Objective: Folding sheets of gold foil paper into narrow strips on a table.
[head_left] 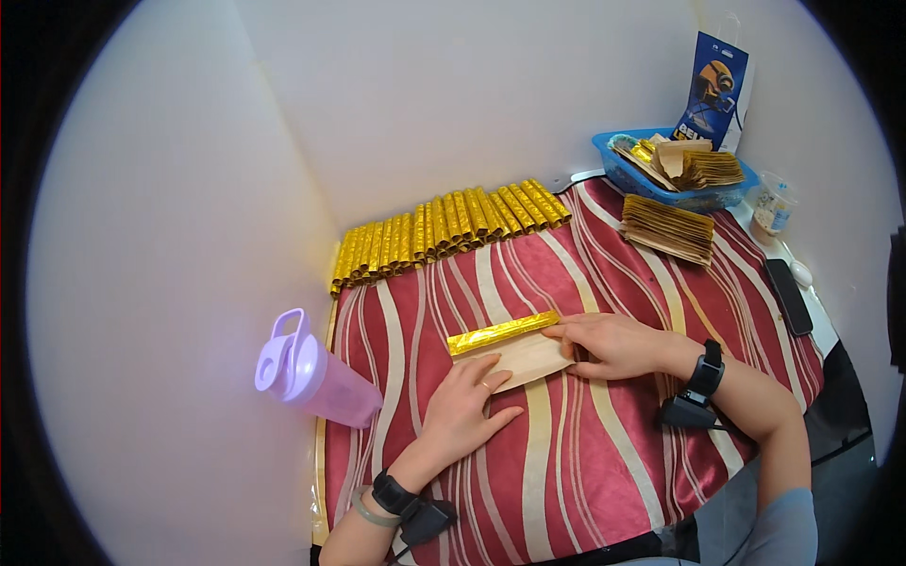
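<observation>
A tan paper sheet (pixel 527 357) with a shiny gold foil band (pixel 503 333) along its far edge lies on the striped cloth in front of me. My left hand (pixel 462 401) rests at the sheet's near left part, fingertips on the paper and thumb stretched away. At the right end my right hand (pixel 613 345) has its fingers bent around the paper's edge, the index finger by the end of the gold band. Its fingertips partly cover that edge. Beyond both hands, many gold foil tubes (pixel 451 223) lie side by side in a stacked row.
A purple shaker bottle (pixel 326 377) lies tilted at left. A stack of folded papers (pixel 666 229) sits before a blue basket (pixel 672 195) of papers. To the right are a phone (pixel 788 297), white spoon (pixel 801 274) and clear cup (pixel 773 205). A blue bag (pixel 714 90) stands behind.
</observation>
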The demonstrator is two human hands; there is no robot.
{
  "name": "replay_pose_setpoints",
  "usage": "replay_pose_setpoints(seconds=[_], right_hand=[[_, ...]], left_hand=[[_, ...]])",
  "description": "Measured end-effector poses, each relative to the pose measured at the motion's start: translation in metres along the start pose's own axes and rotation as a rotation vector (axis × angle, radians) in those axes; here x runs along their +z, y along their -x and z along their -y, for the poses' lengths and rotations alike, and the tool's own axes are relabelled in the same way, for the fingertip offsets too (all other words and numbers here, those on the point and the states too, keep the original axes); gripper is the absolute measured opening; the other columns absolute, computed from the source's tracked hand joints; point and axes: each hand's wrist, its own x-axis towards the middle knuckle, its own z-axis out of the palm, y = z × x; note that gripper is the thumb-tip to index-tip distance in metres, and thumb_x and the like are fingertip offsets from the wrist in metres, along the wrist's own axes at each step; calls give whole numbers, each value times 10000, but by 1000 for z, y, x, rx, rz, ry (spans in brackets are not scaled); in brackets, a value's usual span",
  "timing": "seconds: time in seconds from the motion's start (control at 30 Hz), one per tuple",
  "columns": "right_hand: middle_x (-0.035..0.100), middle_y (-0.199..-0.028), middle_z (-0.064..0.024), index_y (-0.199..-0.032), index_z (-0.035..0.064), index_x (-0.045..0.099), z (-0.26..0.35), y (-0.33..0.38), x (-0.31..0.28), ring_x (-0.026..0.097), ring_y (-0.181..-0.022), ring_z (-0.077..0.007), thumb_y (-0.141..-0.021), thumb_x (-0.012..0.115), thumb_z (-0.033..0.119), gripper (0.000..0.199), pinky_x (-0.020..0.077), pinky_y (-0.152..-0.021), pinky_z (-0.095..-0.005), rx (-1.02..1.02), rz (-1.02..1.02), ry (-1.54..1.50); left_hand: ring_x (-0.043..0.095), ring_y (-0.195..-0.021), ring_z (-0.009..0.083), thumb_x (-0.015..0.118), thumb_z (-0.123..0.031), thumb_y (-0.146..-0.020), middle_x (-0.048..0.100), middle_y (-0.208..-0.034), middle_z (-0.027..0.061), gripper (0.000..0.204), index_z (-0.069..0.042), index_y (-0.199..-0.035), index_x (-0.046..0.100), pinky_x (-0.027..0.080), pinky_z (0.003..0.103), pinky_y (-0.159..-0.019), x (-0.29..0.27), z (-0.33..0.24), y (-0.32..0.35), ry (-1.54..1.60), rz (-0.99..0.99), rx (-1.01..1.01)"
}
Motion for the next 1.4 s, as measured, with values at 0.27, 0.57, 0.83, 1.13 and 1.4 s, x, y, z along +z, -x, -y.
replay_pose_setpoints(seconds=[0.27,0.57,0.83,1.13,1.4], right_hand=[[531,-1256,-153,-892,34,554,22,0,-15,476,-1212,-316,-629,683,206,340,425,-985,-424,-79,117,292],[473,-1325,-287,-1098,-68,502,6,-1,-2,419,-1286,-420,-708,651,175,484,315,-1121,-452,-163,94,152],[420,-1355,-342,-1274,-137,418,26,-6,16,384,-1316,-437,-822,633,341,692,293,-1127,-452,-143,61,124],[303,-1445,-345,-1363,-142,330,17,4,22,275,-1389,-428,-835,525,666,985,235,-1151,-438,-63,95,358],[531,-1215,-213,-1142,-4,534,24,-1,13,501,-1155,-379,-812,689,456,586,398,-1013,-414,-212,-130,218]], left_hand=[[518,-1137,306,749,-235,-763,590,-1171,71,216,-112,-940,731,470,411,-919,-2,-5,2,23,96,198],[353,-1323,428,762,-294,-760,479,-1313,190,354,-64,-990,623,385,500,-1031,3,-6,0,-42,127,205],[340,-1335,439,728,-305,-811,409,-1387,269,494,17,-1104,493,358,495,-1059,8,-8,0,1,235,133],[261,-1377,465,720,-324,-825,403,-1411,228,554,28,-1178,478,282,511,-1119,7,-5,2,22,257,42],[269,-1386,449,797,-214,-753,425,-1367,204,443,-45,-1050,515,338,470,-1090,7,-3,4,224,184,-29]])
